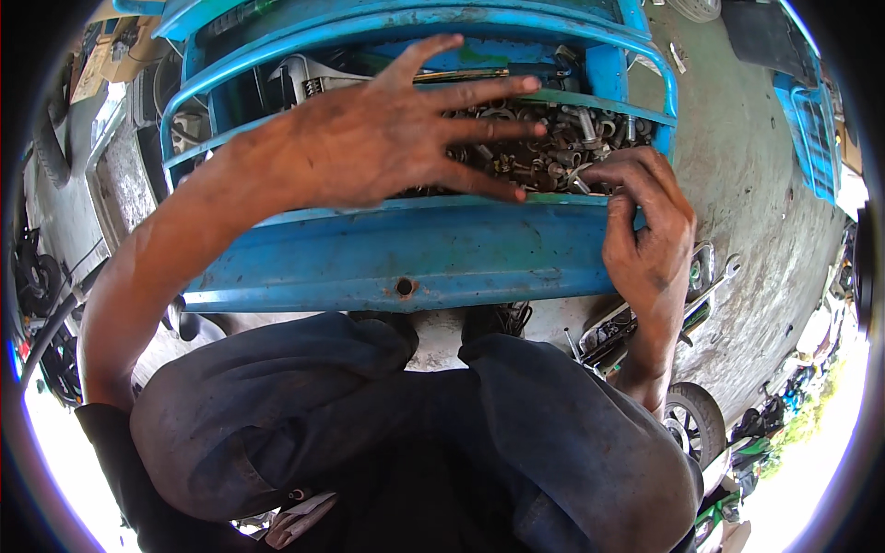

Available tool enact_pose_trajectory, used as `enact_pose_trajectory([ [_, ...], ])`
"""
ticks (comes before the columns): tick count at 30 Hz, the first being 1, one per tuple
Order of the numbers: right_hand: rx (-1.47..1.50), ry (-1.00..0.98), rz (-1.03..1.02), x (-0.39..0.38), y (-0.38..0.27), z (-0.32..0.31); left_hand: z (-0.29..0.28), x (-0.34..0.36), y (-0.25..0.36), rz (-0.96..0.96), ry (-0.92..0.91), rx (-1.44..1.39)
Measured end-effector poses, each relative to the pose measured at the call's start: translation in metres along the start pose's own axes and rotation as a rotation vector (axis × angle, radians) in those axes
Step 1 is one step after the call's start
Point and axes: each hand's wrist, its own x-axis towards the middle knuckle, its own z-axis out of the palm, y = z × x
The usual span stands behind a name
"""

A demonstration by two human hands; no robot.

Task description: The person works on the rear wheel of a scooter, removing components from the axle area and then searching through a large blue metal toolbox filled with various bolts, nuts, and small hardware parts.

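Observation:
A blue metal toolbox stands before me, its tray of mixed bolts, nuts and small hardware partly hidden by my hands. My left hand spreads open over the tray, fingers apart, holding nothing. My right hand is at the tray's right end, its fingers bent in among the small hardware by the front lip; whatever they hold, if anything, I cannot make out. Behind the bolts, an adjustable wrench lies in the rear compartment.
My bent knees are below the box. At lower right lie wrenches and a wheel on the grey floor. Another blue metal rack is at upper right. Metal parts and a black cable are at left.

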Motion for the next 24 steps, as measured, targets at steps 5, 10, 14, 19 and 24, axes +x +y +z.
enact_pose_trajectory([
  [5, 0.055, 0.036, 0.053, -0.001, -0.001, 0.001, 0.013, -0.01, -0.007, -0.053, -0.032, 0.139],
  [10, 0.041, 0.008, 0.019, 0.001, -0.003, 0.005, 0.014, -0.001, 0.002, 0.013, -0.013, 0.138],
  [14, 0.02, -0.003, -0.016, -0.001, 0.0, 0.003, 0.017, 0.002, 0.002, 0.009, 0.092, 0.08],
  [19, 0.037, 0.005, 0.046, -0.004, 0.001, 0.001, -0.009, -0.009, -0.004, -0.098, -0.003, -0.021],
  [24, -0.112, -0.035, -0.121, 0.007, 0.001, 0.0, -0.002, -0.005, -0.003, -0.053, 0.078, -0.034],
])
